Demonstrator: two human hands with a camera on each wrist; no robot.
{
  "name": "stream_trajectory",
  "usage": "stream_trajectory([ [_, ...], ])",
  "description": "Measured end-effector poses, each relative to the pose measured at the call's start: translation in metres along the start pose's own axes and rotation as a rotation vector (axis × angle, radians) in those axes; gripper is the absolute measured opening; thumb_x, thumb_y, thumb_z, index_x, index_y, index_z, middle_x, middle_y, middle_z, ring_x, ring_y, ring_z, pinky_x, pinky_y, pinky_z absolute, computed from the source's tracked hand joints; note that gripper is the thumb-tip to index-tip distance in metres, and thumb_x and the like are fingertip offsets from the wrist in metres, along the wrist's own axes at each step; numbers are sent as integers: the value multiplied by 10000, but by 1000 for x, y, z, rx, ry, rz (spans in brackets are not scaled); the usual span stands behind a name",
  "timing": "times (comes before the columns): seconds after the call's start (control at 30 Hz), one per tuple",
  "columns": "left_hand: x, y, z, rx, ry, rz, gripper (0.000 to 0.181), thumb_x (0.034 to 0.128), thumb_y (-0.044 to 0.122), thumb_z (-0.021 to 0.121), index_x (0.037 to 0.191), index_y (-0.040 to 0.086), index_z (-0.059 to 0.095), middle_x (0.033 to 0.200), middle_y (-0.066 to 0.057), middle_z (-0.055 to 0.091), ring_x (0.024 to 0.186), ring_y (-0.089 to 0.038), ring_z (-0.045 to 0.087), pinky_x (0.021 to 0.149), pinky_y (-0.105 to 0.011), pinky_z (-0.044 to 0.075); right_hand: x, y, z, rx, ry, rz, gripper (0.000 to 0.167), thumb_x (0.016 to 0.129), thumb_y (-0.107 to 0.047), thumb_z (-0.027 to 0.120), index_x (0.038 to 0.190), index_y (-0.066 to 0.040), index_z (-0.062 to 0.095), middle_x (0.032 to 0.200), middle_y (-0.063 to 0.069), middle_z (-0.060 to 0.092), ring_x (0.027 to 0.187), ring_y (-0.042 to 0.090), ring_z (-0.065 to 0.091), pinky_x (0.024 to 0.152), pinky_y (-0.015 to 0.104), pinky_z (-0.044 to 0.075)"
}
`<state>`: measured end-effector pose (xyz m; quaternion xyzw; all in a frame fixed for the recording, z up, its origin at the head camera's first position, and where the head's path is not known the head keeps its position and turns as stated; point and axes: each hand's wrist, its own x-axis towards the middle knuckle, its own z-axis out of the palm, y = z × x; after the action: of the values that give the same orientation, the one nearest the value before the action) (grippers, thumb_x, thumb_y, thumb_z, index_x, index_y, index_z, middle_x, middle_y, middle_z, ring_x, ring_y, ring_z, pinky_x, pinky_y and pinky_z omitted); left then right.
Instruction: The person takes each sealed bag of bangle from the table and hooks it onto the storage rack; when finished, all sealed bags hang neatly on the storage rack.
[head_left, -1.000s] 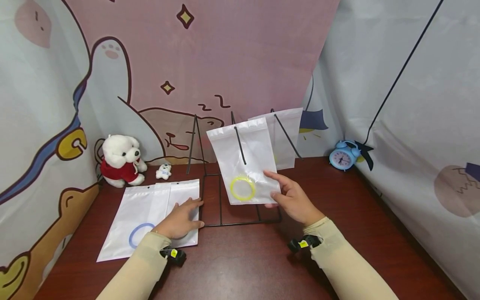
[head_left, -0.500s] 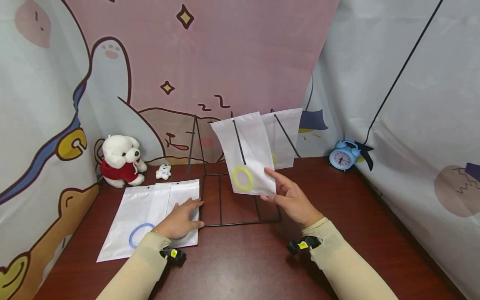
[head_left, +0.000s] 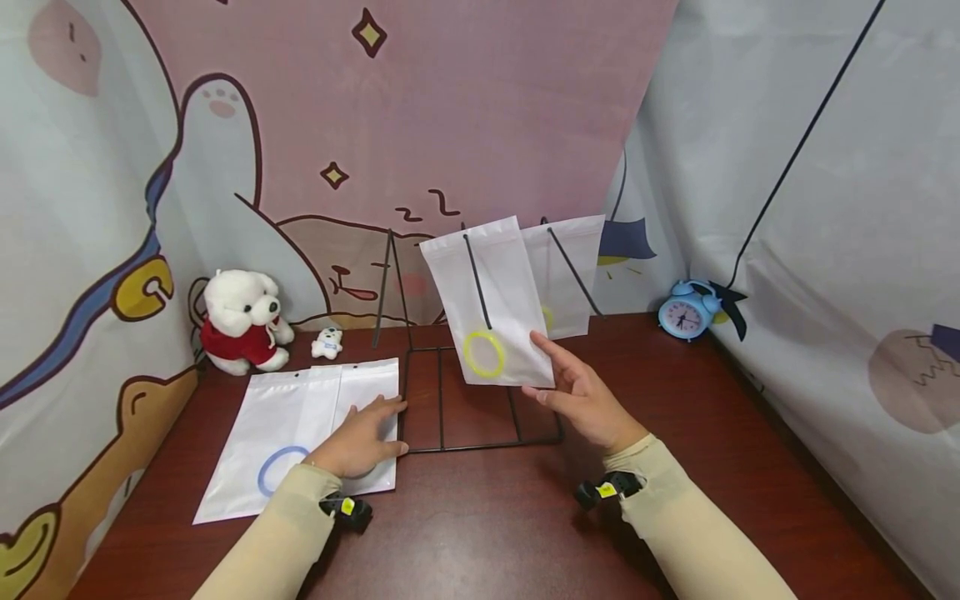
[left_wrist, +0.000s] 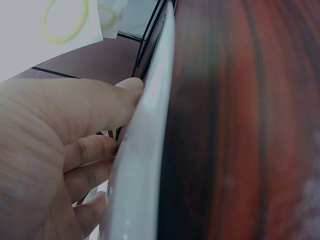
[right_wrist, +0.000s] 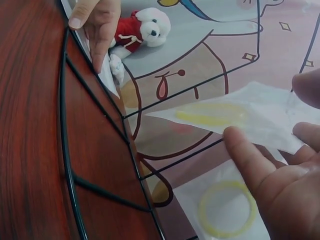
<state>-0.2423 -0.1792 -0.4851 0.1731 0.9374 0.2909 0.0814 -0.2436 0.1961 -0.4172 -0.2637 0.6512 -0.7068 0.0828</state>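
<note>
A reddish-brown wood-grain table stands before a pink cartoon-printed backdrop, with a pale, creased drape on the right.

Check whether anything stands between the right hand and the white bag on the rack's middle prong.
Nothing visible does: in the head view, the right hand is at the lower right corner of the white bag. The other hanging bag is behind it.

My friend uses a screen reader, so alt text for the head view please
A right hand touches the lower right corner of a white zip-top bag hanging on a black wire rack, while the left hand lies over flat white bags. A plush dog and blue alarm clock sit behind.
</note>
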Motion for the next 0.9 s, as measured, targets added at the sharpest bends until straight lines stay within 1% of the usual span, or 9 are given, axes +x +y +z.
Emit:
stream_trajectory([
  [0.17,0,0,0,-1,1,-3,685,947,235,768,1545,20,511,1662,-170,416,1598,-437,223,1250,-732,43,1,3,-4,-42,-7,25,842,961,137,560,1691,-128,234,1747,103,186,1525,286,324,1081,344,536],
  [0.3,0,0,1,2,-3,1,686,948,243,769,1544,20,512,1661,-171,418,1596,-438,227,1249,-734,50,1,8,-7,-99,-22,19,828,977,93,591,1691,-128,235,1770,42,147,1621,268,137,1141,317,483],
  [0.4,1,-1,2,-3,-6,0,687,950,249,766,1546,21,510,1663,-169,416,1599,-431,222,1252,-729,49,1,11,-10,-151,-31,1,809,984,56,611,1686,-107,243,1776,38,134,1642,252,32,1168,280,442],
  [0.53,1,-2,2,-6,-3,4,689,954,243,762,1551,18,502,1668,-163,409,1602,-426,216,1253,-727,43,2,14,-14,-184,-36,-11,792,986,33,623,1679,-87,259,1769,77,158,1639,303,66,1168,253,419],
  [0.67,0,-3,1,-1,5,20,689,949,236,763,1547,11,504,1661,-167,419,1595,-438,232,1248,-735,61,2,15,-15,-196,-35,-4,787,984,27,632,1675,-93,275,1755,88,193,1625,324,142,1202,328,400],
  [0.73,-1,-2,1,-1,7,23,688,948,233,762,1545,9,504,1659,-167,423,1593,-441,236,1247,-735,65,2,17,-17,-215,-37,-10,778,987,25,629,1673,-84,278,1750,108,202,1619,349,156,1199,330,403],
  [0.77,-1,-2,2,-1,7,24,688,947,233,763,1544,8,506,1657,-169,425,1591,-444,238,1245,-739,67,2,17,-17,-225,-36,-13,777,986,24,631,1672,-82,280,1747,114,208,1615,358,167,1203,350,402],
  [0.87,-1,-2,1,-2,6,20,685,949,233,762,1544,8,506,1658,-167,424,1592,-443,236,1247,-736,64,2,18,-18,-250,-34,-20,776,983,16,639,1668,-75,287,1739,131,224,1588,401,223,1187,339,416],
  [0.9,0,-2,1,-2,5,18,685,950,233,762,1544,9,506,1660,-166,422,1593,-440,234,1248,-734,62,3,19,-19,-259,-33,-23,772,983,13,641,1666,-69,290,1735,141,229,1572,423,247,1171,320,424],
])
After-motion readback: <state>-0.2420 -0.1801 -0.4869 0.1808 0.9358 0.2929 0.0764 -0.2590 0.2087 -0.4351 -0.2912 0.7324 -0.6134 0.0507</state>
